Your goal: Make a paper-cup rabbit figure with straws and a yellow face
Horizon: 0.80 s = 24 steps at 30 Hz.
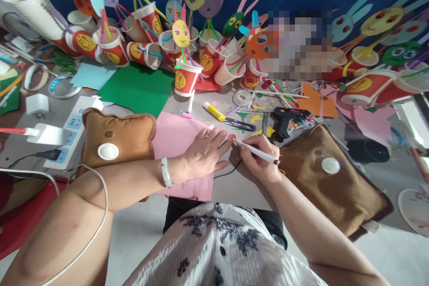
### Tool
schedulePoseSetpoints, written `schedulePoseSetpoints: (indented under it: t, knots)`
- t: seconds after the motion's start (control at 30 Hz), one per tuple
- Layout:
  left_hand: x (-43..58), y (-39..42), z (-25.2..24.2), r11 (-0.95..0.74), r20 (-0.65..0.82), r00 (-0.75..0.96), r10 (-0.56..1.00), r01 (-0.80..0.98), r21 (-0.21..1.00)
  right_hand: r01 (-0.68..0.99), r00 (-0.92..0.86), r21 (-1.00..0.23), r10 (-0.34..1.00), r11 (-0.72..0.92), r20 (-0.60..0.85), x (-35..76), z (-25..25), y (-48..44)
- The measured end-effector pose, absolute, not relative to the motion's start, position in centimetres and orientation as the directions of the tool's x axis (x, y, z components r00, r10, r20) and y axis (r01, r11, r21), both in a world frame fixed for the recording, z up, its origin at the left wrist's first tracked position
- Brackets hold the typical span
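Observation:
My right hand (263,161) grips a white marker pen (259,153), with its tip down on a small round red piece (232,136) on the table. My left hand (203,154) lies flat, fingers spread, partly over a sheet of pink paper (170,132). The fingertips of that hand reach close to the red piece and seem to steady it, though contact is hard to make out. Just beyond both hands lie thread snips (239,124) and a yellow-handled tool (214,111). A black glue gun (290,120) rests past my right hand.
Brown cushions (127,136) flank my arms. Red paper cups (187,78) with paper rabbit faces crowd the back. Green paper (137,87) lies at left, beside a power strip (73,129). A white cable (105,205) crosses my left arm. Paper scraps litter the right side.

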State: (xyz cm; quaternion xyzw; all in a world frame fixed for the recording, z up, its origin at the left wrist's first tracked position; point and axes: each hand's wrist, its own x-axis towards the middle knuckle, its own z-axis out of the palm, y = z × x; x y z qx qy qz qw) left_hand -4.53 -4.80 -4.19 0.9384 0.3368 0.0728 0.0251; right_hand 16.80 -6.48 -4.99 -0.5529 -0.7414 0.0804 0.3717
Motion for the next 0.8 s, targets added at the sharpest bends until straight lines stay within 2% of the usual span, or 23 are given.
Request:
schedulePoseSetpoints:
  t: [0.8]
  knots:
    - [-4.6, -4.85, -4.25, -0.77, 0.14, 0.758, 0.637, 0.622, 0.14, 0.746, -0.145, -0.547, 0.894, 0.38, 0.423, 16.42, -4.87, -6.02]
